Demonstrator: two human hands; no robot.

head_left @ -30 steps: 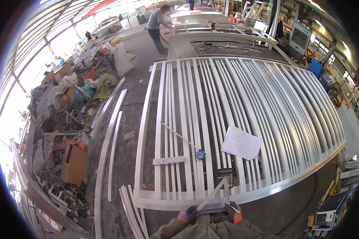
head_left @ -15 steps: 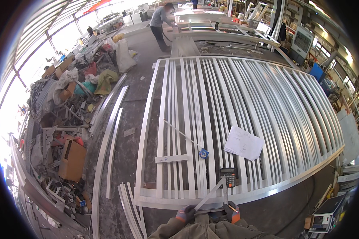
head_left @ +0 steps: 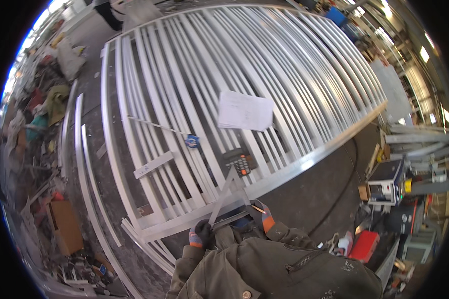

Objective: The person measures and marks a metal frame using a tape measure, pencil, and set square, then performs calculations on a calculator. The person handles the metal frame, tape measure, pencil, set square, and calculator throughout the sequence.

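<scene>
A triangular metal set square (head_left: 221,198) spans the space between my hands, its tip lying at the near edge of the workpieces. My left hand (head_left: 201,234), in a dark glove with an orange cuff, is closed on its left corner. At its other corner, my right hand (head_left: 262,215) is closed too, with a pencil (head_left: 258,209) in the same grip. Just past the tip sits a dark calculator (head_left: 238,163) with orange keys. Beyond lie a stack of white paper (head_left: 245,110) and a blue tape measure (head_left: 192,141), its blade drawn out leftward. A short marked bar (head_left: 153,165) rests nearby.
Long silvery metal profiles (head_left: 284,65) lie side by side ahead. Loose strips (head_left: 87,199) run along the floor at left, beside scrap and a cardboard box (head_left: 66,226). A red case (head_left: 364,246) stands at right. Another person's legs (head_left: 108,15) show at far left.
My view has tipped downward and swung to the right, so more of my jacket and the right-side floor shows. Both hands keep their hold on the set square.
</scene>
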